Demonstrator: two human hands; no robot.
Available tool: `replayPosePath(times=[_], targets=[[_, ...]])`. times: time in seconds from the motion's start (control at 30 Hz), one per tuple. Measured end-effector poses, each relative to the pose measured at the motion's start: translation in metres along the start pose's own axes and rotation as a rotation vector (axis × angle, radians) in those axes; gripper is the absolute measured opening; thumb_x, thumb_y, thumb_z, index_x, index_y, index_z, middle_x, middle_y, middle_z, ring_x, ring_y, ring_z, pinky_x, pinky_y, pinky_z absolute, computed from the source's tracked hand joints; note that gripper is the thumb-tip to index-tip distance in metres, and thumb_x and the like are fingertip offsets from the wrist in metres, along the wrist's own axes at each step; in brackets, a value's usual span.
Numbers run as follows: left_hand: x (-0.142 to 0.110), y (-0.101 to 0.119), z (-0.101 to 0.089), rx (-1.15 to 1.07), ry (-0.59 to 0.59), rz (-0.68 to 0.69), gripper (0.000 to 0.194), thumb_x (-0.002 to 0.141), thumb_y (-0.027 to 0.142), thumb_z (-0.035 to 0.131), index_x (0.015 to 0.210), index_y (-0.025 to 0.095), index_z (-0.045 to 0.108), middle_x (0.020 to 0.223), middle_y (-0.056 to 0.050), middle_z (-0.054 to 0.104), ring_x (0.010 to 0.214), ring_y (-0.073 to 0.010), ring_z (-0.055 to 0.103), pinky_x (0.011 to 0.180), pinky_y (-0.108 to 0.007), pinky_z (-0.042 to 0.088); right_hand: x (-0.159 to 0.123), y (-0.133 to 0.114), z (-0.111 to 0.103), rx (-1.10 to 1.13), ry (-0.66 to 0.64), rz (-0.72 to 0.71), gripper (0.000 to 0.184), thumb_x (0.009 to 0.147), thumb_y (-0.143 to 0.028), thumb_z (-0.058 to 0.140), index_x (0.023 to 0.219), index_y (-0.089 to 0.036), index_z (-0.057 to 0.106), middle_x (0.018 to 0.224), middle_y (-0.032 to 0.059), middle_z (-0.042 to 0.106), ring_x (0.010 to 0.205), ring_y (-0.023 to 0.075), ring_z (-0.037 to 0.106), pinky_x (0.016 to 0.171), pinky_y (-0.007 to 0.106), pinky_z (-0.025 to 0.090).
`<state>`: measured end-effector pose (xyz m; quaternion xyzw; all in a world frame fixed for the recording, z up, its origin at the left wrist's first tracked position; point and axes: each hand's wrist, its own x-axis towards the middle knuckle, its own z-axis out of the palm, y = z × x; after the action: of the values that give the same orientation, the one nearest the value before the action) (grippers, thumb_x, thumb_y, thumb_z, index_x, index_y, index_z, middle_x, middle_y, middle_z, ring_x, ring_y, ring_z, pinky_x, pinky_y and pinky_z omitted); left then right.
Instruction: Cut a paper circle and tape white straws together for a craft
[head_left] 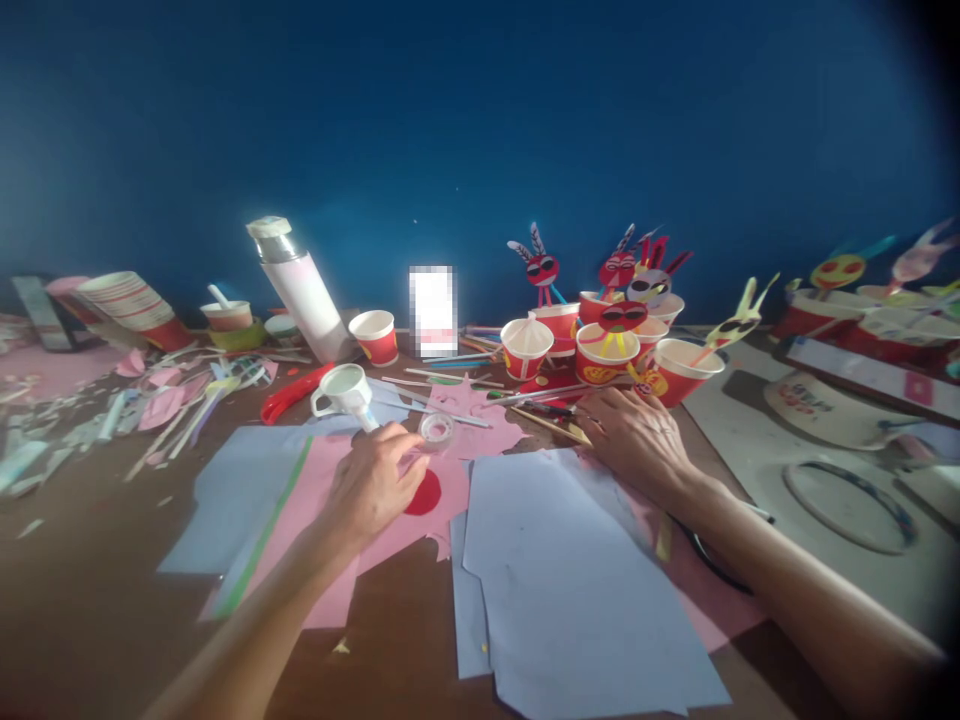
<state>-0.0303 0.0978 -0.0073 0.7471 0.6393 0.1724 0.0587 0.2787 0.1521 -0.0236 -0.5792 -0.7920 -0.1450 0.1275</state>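
My left hand (373, 483) rests on pink paper (330, 500) with its fingers curled; what they pinch is hidden. A red paper circle (425, 495) lies just right of it, and a clear tape roll (436, 429) sits just beyond the fingertips. My right hand (634, 437) reaches forward, fingers down among sticks and pens (547, 410) in front of red paper cups (606, 352) decorated with paper faces. Whether it grips one of them is hidden. A pale blue sheet (570, 570) lies between my forearms.
A white thermos (300, 290) leans at the back, with a white cup (346, 388), a red cutter (289, 395) and a red cup (375, 337) near it. Paper scraps (90, 420) cover the left. More decorated cups (847, 300) and a ring (847, 500) lie right.
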Motion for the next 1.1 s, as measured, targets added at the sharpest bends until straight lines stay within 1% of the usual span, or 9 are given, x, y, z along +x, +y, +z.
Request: replayPosePath(times=[0.13, 0.23, 0.3, 0.43, 0.57, 0.73, 0.83, 0.93, 1.1], targets=[[0.005, -0.001, 0.008, -0.059, 0.088, -0.034, 0.046, 0.078, 0.032, 0.057, 0.122, 0.024, 0.048, 0.113, -0.007, 0.060, 0.105, -0.0258, 0.056, 0.086, -0.040, 0.047, 0.000, -0.002, -0.004, 0.021, 0.025, -0.042, 0.022, 0.088, -0.023, 0.046, 0.080, -0.020, 0.066, 0.087, 0.0035, 0.067, 0.086, 0.0198, 0.058, 0.080, 0.032, 0.031], [0.011, 0.000, 0.015, -0.021, 0.088, -0.067, 0.056, 0.076, 0.037, 0.061, 0.127, 0.021, 0.043, 0.116, -0.010, 0.058, 0.108, -0.0286, 0.053, 0.087, -0.043, 0.046, 0.000, -0.002, -0.007, 0.039, 0.038, -0.063, 0.023, 0.088, -0.022, 0.046, 0.078, -0.020, 0.066, 0.084, 0.0034, 0.068, 0.084, 0.0191, 0.059, 0.078, 0.032, 0.030], [0.015, 0.001, 0.019, 0.010, 0.073, -0.061, 0.053, 0.075, 0.039, 0.062, 0.122, 0.019, 0.047, 0.114, -0.010, 0.059, 0.107, -0.0286, 0.053, 0.087, -0.043, 0.045, -0.001, -0.001, -0.009, 0.049, 0.043, -0.070, 0.024, 0.088, -0.022, 0.046, 0.079, -0.020, 0.067, 0.082, 0.0033, 0.068, 0.082, 0.0187, 0.059, 0.077, 0.031, 0.030], [0.023, 0.006, 0.021, 0.066, 0.055, -0.049, 0.037, 0.077, 0.040, 0.061, 0.108, 0.021, 0.054, 0.105, -0.007, 0.060, 0.101, -0.0262, 0.055, 0.080, -0.038, 0.046, -0.002, 0.000, -0.011, 0.066, 0.045, -0.083, 0.023, 0.087, -0.023, 0.046, 0.080, -0.020, 0.068, 0.080, 0.0030, 0.068, 0.077, 0.0180, 0.060, 0.074, 0.031, 0.029], [0.029, 0.009, 0.024, 0.093, 0.051, -0.062, 0.030, 0.076, 0.043, 0.061, 0.096, 0.022, 0.058, 0.098, -0.006, 0.060, 0.097, -0.0265, 0.057, 0.072, -0.036, 0.045, -0.003, -0.001, -0.014, 0.080, 0.051, -0.095, 0.026, 0.088, -0.023, 0.044, 0.074, -0.019, 0.067, 0.070, 0.0025, 0.067, 0.069, 0.0168, 0.059, 0.069, 0.031, 0.027], [0.032, 0.010, 0.021, 0.063, 0.054, -0.034, 0.029, 0.078, 0.041, 0.058, 0.099, 0.021, 0.056, 0.099, -0.006, 0.059, 0.097, -0.0248, 0.056, 0.075, -0.035, 0.046, -0.006, -0.004, -0.015, 0.101, 0.075, -0.116, 0.028, 0.089, -0.022, 0.043, 0.070, -0.018, 0.064, 0.066, 0.0018, 0.066, 0.063, 0.0147, 0.058, 0.066, 0.029, 0.027], [0.025, 0.014, 0.012, -0.028, 0.122, 0.012, 0.035, 0.077, 0.037, 0.060, 0.106, 0.020, 0.052, 0.107, -0.007, 0.058, 0.103, -0.0248, 0.054, 0.083, -0.037, 0.046, -0.009, -0.004, -0.018, 0.121, 0.099, -0.129, 0.028, 0.088, -0.021, 0.043, 0.075, -0.018, 0.066, 0.068, 0.0021, 0.067, 0.064, 0.0146, 0.059, 0.067, 0.029, 0.028], [0.011, 0.023, 0.001, -0.159, 0.178, 0.101, 0.038, 0.075, 0.030, 0.061, 0.111, 0.021, 0.048, 0.113, -0.008, 0.057, 0.106, -0.0248, 0.054, 0.088, -0.039, 0.045, -0.012, -0.003, -0.024, 0.145, 0.114, -0.140, 0.028, 0.088, -0.020, 0.043, 0.075, -0.018, 0.068, 0.067, 0.0022, 0.068, 0.065, 0.0147, 0.060, 0.069, 0.029, 0.030], [-0.012, 0.044, -0.010, -0.249, 0.086, 0.259, 0.043, 0.073, 0.025, 0.062, 0.113, 0.021, 0.046, 0.109, -0.006, 0.059, 0.099, -0.0229, 0.057, 0.087, -0.038, 0.046, -0.021, -0.003, -0.034, 0.192, 0.108, -0.177, 0.024, 0.087, -0.020, 0.047, 0.075, -0.019, 0.067, 0.070, 0.0004, 0.070, 0.067, 0.0147, 0.062, 0.070, 0.028, 0.033]])
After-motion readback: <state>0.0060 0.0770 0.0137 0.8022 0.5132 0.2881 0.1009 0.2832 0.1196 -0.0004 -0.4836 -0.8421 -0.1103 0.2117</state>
